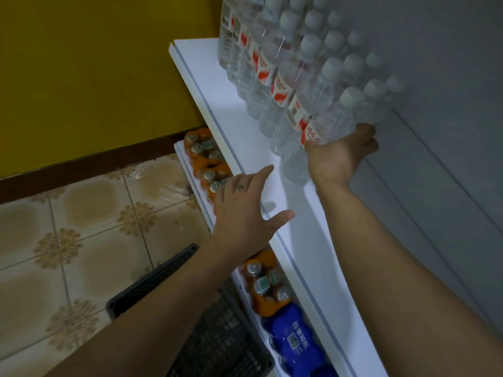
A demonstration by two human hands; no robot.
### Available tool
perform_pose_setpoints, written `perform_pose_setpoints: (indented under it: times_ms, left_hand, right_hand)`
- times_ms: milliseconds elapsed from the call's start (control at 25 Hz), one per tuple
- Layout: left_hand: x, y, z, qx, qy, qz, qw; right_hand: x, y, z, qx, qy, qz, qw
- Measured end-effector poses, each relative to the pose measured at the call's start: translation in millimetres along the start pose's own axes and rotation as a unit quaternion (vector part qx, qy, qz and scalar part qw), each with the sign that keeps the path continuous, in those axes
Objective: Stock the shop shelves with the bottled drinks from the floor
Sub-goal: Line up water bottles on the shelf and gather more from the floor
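The right hand [343, 151] is gripping the near end of a block of clear plastic water bottles [285, 77] with white caps and red-and-white labels, its fingers curled round the last bottle near the label. The bottles are standing upright in tight rows on the flat white shelf board [245, 126], filling its far part and reaching back to the grey back panel [449, 91]; shiny streaks on them are suggesting a thin wrapping film, but I cannot tell this for certain. The left hand [245, 210] is hovering at the front edge of the shelf with its fingers straight and spread, holding nothing; whether it is touching the edge I cannot tell. Below, orange shrink-wrapped bottle packs [206, 161] and a blue wrapped pack [291, 341] are lying on a lower shelf, beside a dark plastic lattice crate [217, 336] on the beige patterned floor tiles [81, 227]. I am judging that the full bottles together are heavy, while each thin wall is soft and is giving way under a squeeze, and the smooth surface is slippery. Taking hold low on the body, or pushing near the base, is looking safer than holding the caps, because a high push is likely tipping the end bottle
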State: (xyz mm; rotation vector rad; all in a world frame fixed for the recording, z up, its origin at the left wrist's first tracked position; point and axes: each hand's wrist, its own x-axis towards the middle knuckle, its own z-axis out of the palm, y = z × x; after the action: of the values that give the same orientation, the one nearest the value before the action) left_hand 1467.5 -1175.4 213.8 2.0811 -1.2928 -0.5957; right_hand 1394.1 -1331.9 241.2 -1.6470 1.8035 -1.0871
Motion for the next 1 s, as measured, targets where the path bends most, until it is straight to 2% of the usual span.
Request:
perform_pose_setpoints:
  times_ms: [200,440,680,880,1000]
  left_hand:
    - [-18.1,-10.0,-0.5,-0.055,-0.021,-0.006,0.998]
    - [-78.7,-29.7,7.8,-0.123,-0.087,0.030,0.988]
    - [-143.0,-43.6,18.1,-0.133,-0.187,0.095,0.969]
    - [-218.3,-39.9,40.4,-0.064,-0.306,0.165,0.936]
    - [-273.7,-40.0,61.8,-0.033,-0.372,0.173,0.912]
  right_hand:
    - [-37.4,11.9,-22.0,0.011,-0.017,0.005,1.000]
    - [-160.9,35.2,-75.3,0.042,-0.055,0.011,0.998]
    - [-274.4,88.0,-130.3,0.042,-0.047,0.103,0.993]
    - [-367.0,140.3,-185.1,0.011,-0.014,0.216,0.976]
    - [-424.1,169.0,-214.2,0.005,0.013,0.281,0.960]
